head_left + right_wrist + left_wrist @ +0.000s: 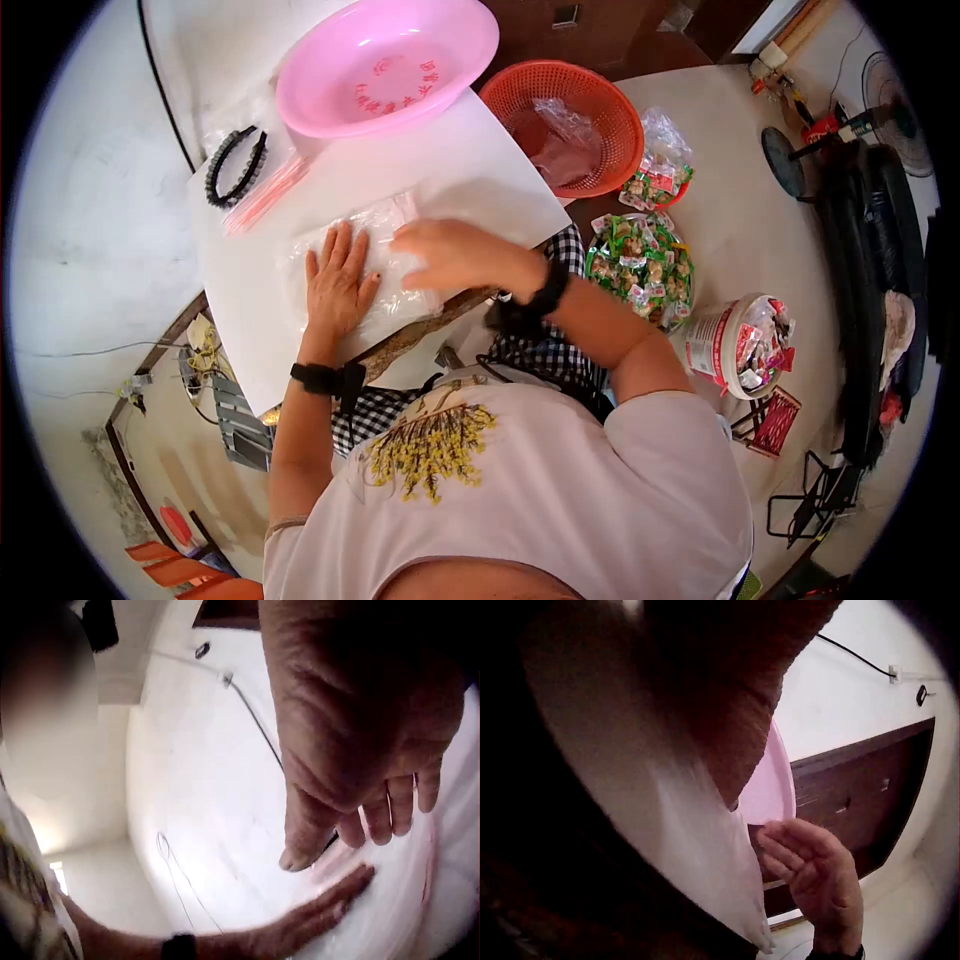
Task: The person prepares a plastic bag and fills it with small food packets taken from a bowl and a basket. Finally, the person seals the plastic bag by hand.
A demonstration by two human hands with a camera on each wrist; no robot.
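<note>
A stack of clear plastic bags (385, 225) with a pink edge lies on the white tabletop. The left hand (340, 283) rests flat on the bags, fingers spread. Just to its right the right hand (447, 255) hovers over or touches the bags' right part; contact cannot be told. In the right wrist view the right hand (367, 735) has its fingers extended downward and holds nothing visible. The left wrist view shows the right hand (817, 877) with fingers loosely bent, beside the bags (697, 840).
A pink basin (390, 65) stands at the table's back, near a black headband (237, 167) and pink-edged bags (268, 192). Right of the table are a red basket (565, 125), green wrapped packets (640, 265) and a bucket (715, 345) of packets.
</note>
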